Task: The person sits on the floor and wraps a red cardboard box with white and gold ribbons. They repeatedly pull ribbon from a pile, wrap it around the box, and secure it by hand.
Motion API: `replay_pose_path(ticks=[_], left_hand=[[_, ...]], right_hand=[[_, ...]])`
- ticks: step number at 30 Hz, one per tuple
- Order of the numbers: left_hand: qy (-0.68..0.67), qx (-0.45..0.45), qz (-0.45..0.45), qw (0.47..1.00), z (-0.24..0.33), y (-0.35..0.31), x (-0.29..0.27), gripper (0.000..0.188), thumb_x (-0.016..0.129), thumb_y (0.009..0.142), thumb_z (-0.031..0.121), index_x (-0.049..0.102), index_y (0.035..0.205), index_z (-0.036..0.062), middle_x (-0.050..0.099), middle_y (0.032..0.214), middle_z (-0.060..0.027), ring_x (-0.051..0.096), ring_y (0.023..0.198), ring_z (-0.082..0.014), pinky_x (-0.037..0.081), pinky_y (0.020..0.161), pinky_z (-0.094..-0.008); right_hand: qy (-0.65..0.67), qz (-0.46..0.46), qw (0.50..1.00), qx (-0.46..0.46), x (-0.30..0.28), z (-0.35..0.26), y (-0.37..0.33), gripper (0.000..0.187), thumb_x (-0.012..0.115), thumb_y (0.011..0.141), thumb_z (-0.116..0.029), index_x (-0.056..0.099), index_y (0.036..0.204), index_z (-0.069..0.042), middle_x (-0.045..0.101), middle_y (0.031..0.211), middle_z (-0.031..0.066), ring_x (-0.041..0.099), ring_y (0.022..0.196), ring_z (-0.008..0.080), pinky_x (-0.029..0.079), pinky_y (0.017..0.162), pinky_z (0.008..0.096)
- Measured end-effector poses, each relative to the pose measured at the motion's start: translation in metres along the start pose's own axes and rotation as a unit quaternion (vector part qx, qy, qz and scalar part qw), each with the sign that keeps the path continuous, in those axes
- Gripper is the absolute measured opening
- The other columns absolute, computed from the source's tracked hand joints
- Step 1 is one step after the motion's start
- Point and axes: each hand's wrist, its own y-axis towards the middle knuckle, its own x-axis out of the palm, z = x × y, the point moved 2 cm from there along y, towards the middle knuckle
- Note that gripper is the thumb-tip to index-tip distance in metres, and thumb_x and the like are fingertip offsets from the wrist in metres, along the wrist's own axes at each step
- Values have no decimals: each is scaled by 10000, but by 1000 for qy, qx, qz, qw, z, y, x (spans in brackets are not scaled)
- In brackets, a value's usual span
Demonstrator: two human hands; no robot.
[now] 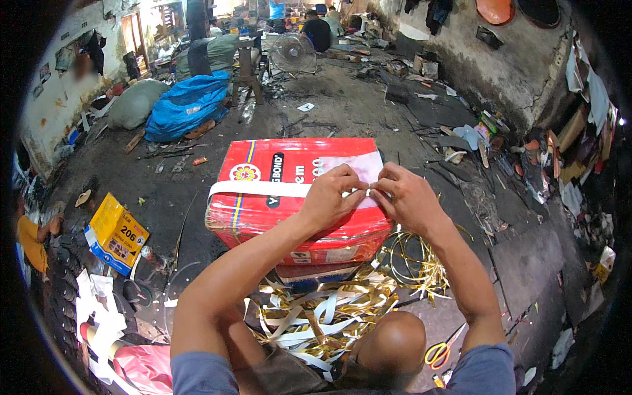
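A red carton (253, 207) wrapped in shiny clear tape lies in front of me, with a pale patch on its top right. Across its top, a flat white strip (260, 189) runs from the left edge toward my left hand (334, 197). Fingertips of that hand are pinched together over the carton's right part. My right hand (403, 199) meets it there, also pinching. A small white bit shows between both sets of fingertips and looks like part of the strip; the fingers hide most of it.
Gold and white strips (322, 322) lie heaped below the carton, beside a golden coil (421, 263). Orange-handled scissors (440, 354) rest near my right knee. A yellow box (117, 234) is at left. Farther off are a blue sack (187, 105), a fan (293, 52) and people.
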Motion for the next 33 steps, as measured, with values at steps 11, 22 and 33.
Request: replay_pose_path(ticks=[11,22,33], left_hand=[[-84,-83,-6,993,-3,4,1,164,792,838,170,780,909,22,702,878,-113,673,835,-206,522,733,-361],[31,-127,-66,989,-7,29,-5,155,748,770,177,786,820,35,750,794,-156,734,721,-289,579,705,-406],[-54,-23,-24,998,4,39,25,175,768,819,173,742,811,0,683,719,-112,652,670,-163,509,621,-330]], right_hand=[[193,32,976,92,11,24,3,184,846,807,-213,815,921,-72,603,921,93,624,810,222,510,714,369],[318,102,914,231,58,36,14,187,773,745,-152,652,840,-46,535,654,30,486,608,125,409,567,327],[372,108,878,281,55,41,-14,337,660,1013,-315,594,851,-26,570,723,15,520,702,99,437,621,310]])
